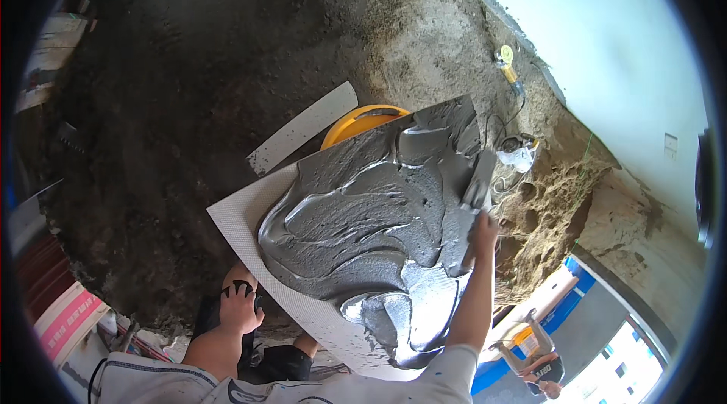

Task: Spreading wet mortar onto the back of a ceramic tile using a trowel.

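Right hand (485, 233): closed round trowel (477, 190), mortar (363, 211) leftward; spreading seemed underway, next stroke likely wanted steady angle. Left hand (240, 308): grip unclear.

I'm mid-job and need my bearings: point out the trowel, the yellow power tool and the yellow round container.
Trowel (478, 184), head view: exposed metal part.
Yellow power tool (509, 73), head view: body.
Yellow round container (349, 129), head view: visible yellow part.
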`<state>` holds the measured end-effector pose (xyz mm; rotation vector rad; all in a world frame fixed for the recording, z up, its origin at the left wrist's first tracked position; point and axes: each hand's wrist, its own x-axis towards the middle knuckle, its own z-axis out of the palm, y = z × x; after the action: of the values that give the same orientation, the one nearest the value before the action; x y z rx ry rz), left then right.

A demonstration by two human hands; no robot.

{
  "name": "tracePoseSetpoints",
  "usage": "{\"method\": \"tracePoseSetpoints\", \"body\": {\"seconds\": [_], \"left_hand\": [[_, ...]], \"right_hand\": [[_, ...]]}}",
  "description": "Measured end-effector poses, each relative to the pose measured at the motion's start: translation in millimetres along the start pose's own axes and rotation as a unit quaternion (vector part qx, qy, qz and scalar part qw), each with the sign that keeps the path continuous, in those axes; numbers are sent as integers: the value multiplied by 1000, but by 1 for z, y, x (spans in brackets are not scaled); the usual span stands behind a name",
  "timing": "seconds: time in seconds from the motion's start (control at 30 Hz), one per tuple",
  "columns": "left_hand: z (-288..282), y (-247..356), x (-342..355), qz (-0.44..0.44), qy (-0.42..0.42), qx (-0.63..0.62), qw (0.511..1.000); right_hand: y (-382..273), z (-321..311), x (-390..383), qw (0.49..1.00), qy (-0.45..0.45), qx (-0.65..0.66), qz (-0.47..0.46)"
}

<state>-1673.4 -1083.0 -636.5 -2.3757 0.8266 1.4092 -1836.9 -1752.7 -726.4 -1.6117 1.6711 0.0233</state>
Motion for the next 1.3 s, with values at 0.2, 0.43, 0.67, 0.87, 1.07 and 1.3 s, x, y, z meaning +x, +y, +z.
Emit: {"method": "tracePoseSetpoints", "body": {"seconds": [0.2, 0.43, 0.67, 0.87, 1.07, 1.3], "left_hand": [[24, 8, -8, 17, 15, 17, 1000], [21, 1, -26, -9, 28, 45, 999], [35, 14, -17, 22, -5, 31, 999], [32, 9, -26, -5, 25, 28, 999], [52, 27, -25, 16, 33, 35, 999], [63, 40, -32, 11, 22, 72, 997]], "right_hand": [[-36, -15, 83, 985, 61, 146, 70], [-42, 51, -5, 985, -109, 114, 65], [-33, -40, 147, 984, 19, 119, 131], [-32, 25, -25, 965, -51, 254, 49], [120, -61, -14, 973, -20, 178, 145], [154, -140, 70, 955, 77, 227, 173]]}}
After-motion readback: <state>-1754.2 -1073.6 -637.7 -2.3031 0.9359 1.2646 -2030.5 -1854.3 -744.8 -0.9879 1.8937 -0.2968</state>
